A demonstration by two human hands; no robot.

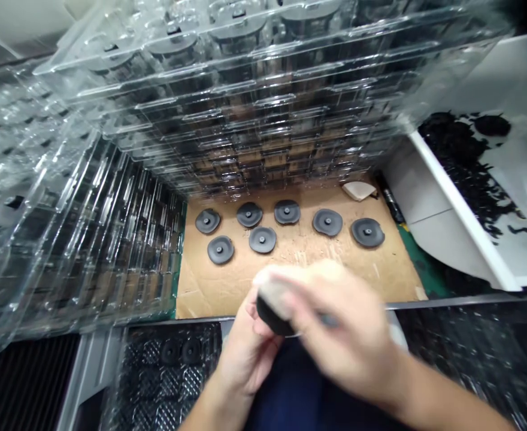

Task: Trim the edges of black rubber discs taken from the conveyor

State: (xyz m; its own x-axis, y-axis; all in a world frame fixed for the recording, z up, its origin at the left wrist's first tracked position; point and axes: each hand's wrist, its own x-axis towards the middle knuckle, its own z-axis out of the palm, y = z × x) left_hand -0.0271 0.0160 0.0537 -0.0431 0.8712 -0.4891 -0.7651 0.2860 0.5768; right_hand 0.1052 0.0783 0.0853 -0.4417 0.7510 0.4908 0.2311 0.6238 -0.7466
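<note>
My left hand (245,350) is closed around a dark round disc (273,317) held above the table's front edge. My right hand (344,335) is blurred by motion and lies over the disc; its fingertips seem wrapped in pale covers and its fingers curl toward the disc. Beyond the hands, several grey rubber discs (262,239) with small centre hubs lie in two loose rows on a brown cardboard sheet (317,269).
Tall stacks of clear plastic trays (254,120) stand behind the cardboard, and another stack (66,239) rises at the left. A white bin (479,239) with black scraps sits at the right. A dark tray (169,365) holding discs lies near my lap.
</note>
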